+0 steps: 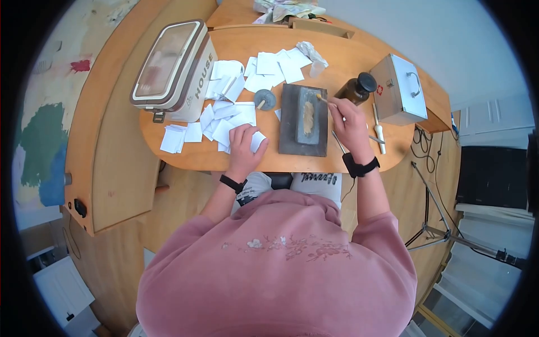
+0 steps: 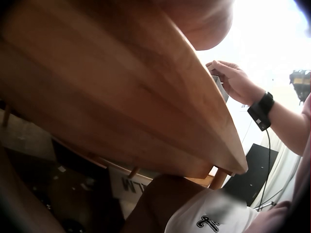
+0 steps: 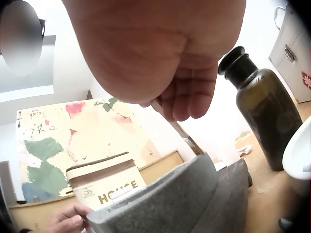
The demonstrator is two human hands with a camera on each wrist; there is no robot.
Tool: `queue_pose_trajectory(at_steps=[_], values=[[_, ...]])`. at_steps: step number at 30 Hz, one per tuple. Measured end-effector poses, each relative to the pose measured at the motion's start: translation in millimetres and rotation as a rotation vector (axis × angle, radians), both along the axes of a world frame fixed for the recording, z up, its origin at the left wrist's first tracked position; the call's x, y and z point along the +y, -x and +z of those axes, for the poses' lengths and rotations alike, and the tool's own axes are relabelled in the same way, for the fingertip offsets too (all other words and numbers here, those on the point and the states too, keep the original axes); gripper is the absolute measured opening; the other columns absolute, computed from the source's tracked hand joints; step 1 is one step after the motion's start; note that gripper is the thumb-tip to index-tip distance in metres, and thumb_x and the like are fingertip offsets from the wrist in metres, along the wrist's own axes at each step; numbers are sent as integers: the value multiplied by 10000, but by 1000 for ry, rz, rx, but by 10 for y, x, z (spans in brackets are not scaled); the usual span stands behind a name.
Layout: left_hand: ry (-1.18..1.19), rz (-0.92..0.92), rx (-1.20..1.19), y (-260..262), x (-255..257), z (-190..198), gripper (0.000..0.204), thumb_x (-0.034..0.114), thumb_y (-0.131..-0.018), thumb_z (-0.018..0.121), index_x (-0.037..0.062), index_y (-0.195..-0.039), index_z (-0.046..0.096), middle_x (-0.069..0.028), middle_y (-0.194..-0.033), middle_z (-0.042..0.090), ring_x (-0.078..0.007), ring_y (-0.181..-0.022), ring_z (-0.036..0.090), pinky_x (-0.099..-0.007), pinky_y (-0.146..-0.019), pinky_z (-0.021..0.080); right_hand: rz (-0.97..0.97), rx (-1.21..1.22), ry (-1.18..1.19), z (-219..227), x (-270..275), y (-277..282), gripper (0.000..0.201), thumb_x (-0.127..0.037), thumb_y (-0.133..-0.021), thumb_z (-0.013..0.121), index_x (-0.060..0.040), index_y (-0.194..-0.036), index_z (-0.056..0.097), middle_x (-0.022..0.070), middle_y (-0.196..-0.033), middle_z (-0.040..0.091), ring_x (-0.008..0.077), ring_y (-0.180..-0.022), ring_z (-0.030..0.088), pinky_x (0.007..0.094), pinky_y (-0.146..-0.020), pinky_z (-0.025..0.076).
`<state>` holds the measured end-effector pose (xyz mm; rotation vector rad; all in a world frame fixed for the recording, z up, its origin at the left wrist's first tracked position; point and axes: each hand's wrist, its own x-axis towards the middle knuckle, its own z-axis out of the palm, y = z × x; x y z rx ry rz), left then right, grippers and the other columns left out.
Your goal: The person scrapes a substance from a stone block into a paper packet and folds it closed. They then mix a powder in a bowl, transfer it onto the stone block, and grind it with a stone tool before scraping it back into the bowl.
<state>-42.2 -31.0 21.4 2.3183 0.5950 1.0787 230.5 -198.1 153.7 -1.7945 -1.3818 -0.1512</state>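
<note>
1. The brush is held over the right long side of the grey stone trough, near its far end; its long axis runs roughly crosswise in the head view, tip to the left, handle into the right hand.
2. The right hand's fingers are bent close together and pinch that handle.
3. The trough's long axis runs away from the person, with tan powder lying lengthwise inside it.
4. Beneath the trough, a dark board points the same way, its near edge just short of the front edge of the bench.
5. The left hand rests on white papers by that front edge, fingers loosely bent; I cannot tell whether they grip a sheet.
6. Left of the board, the grey wheel and the papers leave a narrow strip of wood.
7. Right of it, bare wood separates the board from the brown bottle, which stands upright near the right hand.
</note>
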Motion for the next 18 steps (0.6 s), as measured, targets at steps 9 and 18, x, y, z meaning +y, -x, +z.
queue_pose_trajectory(at_steps=[9, 18], values=[[13, -14, -11, 7, 14, -22, 408, 177, -901, 892, 45, -1244, 714, -162, -1244, 669, -393, -1167, 578, -500, -1040, 473, 12, 59, 63, -3, -80, 105, 103, -63, -1076, 732, 9, -1137, 773, 168, -902, 701, 338, -791, 688, 408, -714, 540], [1, -8, -19, 2, 17, -8, 403, 185, -912, 884, 47, -1249, 712, -161, -1243, 668, -397, -1168, 576, -503, -1046, 471, 19, 98, 18, 36, -258, 336, 94, -37, -1066, 734, 24, -1130, 766, 177, -887, 694, 349, -776, 676, 411, -704, 531]])
